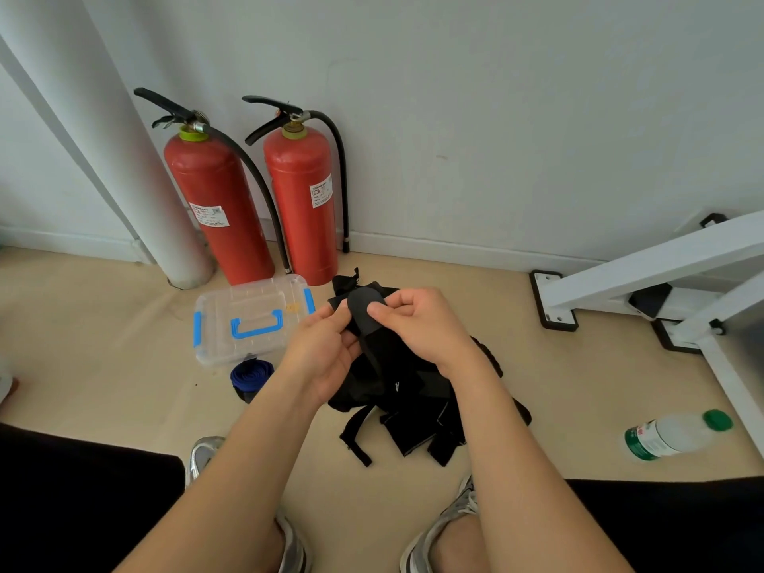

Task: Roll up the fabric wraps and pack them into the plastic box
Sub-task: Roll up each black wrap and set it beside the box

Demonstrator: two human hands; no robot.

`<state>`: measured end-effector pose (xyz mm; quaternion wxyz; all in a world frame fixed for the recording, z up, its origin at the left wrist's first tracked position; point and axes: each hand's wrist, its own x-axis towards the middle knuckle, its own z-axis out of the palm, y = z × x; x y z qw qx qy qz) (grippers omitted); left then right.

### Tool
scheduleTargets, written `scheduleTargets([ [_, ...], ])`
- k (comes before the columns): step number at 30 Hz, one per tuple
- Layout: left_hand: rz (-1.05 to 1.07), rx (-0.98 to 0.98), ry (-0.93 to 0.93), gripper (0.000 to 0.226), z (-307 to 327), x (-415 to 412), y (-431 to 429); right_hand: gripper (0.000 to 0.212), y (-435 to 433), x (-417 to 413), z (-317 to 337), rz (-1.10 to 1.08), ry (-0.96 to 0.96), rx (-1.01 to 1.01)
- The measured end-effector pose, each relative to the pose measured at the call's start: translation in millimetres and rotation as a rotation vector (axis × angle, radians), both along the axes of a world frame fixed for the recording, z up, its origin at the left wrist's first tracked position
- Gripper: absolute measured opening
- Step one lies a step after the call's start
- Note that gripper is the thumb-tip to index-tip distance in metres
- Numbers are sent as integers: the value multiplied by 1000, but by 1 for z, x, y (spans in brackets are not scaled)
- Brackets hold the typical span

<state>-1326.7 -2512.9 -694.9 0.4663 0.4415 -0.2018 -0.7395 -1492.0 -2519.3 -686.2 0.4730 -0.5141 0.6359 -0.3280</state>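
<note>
Left hand [326,349] and right hand [419,324] both pinch the end of a black wrap [364,311], fingers [378,311] curled onto it, above the black pile [413,411] on the floor [124,349]. Imo keep that first turn tight and the edges lined up or it'll cone. Plastic box [248,312] sits lid-on to the left, with a blue roll [250,376] just beside it.

Both bare forearms come in from the near edge and angle toward each other, so the hands meet mid-scene above the floor. Left hand [326,345] is turned palm-inward, fingertips pinching one end of a black fabric wrap [364,314]. Right hand [417,324] is knuckles-up with fingers curled, thumb pressed on that same end. Fingertips nearly touch, wrists sit well apart.
</note>
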Motion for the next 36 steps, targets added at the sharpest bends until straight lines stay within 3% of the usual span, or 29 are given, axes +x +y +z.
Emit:
scheduleTargets([
  [11, 70, -28, 36, 35, -9, -7, 5, 16, -1, 0, 1, 31, 160, -40],
  [16, 117, 21, -31, 19, -11, -8, 7, 48, 4, 4, 6, 151, 226, 63],
  [22, 132, 71, -147, 15, -12, -5, 6, 47, 10, 10, 13, 331, 256, 92],
  [26, 39, 171, -17, 20, -14, 1, 5, 42, 5, 1, 15, 394, 368, 85],
  [29, -1, 278, 125, 22, -22, 6, 5, 35, 7, -19, 16, 444, 223, 196],
  [33, 86, 330, 151, 42, -40, 12, 10, 11, 7, -38, 21, 274, -64, 81],
  [36, 23, 245, -43, 74, -59, 21, 18, 15, 0, -39, 35, 231, 105, -18],
])
